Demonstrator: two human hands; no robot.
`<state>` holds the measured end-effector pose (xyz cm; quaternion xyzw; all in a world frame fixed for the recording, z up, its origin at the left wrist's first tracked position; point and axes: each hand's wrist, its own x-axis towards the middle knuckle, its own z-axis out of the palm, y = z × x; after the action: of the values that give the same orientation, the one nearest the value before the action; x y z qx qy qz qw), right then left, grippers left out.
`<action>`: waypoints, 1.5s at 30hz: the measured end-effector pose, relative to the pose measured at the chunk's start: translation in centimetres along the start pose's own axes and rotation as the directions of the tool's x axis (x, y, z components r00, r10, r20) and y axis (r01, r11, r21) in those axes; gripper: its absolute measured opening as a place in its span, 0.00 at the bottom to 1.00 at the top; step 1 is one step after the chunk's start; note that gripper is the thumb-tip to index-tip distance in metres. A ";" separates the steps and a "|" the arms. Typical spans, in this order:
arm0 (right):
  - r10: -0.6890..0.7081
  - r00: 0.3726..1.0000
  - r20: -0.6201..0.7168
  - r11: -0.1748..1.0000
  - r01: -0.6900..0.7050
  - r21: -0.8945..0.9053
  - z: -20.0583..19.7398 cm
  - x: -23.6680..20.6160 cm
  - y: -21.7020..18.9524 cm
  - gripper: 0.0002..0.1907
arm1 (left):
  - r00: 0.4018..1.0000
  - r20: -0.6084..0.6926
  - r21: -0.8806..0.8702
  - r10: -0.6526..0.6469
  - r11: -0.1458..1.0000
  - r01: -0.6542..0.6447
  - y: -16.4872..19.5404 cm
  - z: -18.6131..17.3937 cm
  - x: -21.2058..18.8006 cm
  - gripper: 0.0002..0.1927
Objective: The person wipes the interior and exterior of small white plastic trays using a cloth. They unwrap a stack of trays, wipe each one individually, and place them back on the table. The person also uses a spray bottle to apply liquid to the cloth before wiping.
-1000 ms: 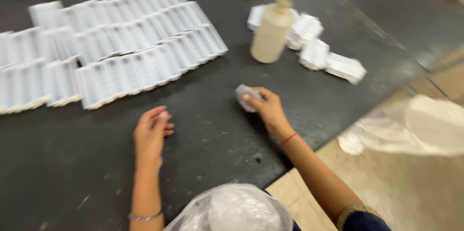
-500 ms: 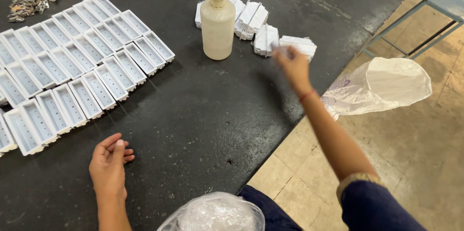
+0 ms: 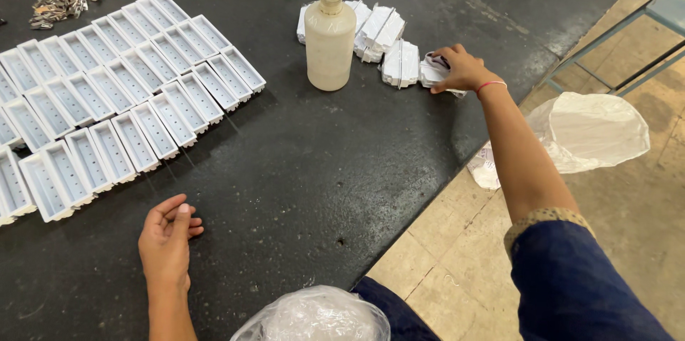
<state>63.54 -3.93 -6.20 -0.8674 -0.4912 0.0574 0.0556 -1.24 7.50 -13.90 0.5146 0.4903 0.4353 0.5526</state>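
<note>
Dark table (image 3: 321, 191) carries rows of white trays (image 3: 121, 91) at ten o'clock. At one o'clock the right hand (image 3: 460, 68) grasps a white part (image 3: 433, 70) beside a white bottle (image 3: 330, 41). At seven o'clock the left hand (image 3: 168, 241) rests loosely curled, holding nothing.

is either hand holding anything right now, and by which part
The right hand closes its grip over the top of a small white plastic part at the end of the pile. The left hand holds nothing, resting on the dark table.
</note>
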 end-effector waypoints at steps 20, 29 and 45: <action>-0.135 0.989 -0.065 0.896 0.150 0.418 -0.5 -12.9 -13.8 0.43 | 0.979 0.198 -0.326 0.058 0.945 0.010 -1.6 4.0 -0.7 0.18; -0.587 0.774 -0.235 0.598 0.611 0.519 1.9 -19.8 -38.5 0.34 | 0.884 0.467 -0.478 0.009 0.844 0.244 1.1 3.9 -2.5 0.26; -0.503 0.776 -0.380 0.698 0.624 0.351 7.2 -12.9 -39.3 0.19 | 0.990 -0.114 -0.550 -0.085 0.835 0.008 -2.4 -0.7 1.7 0.26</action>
<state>22.59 5.40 -6.70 -0.6340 -0.6954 0.0394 0.3360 -1.72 9.07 -16.40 0.2927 0.3935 0.5771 0.6530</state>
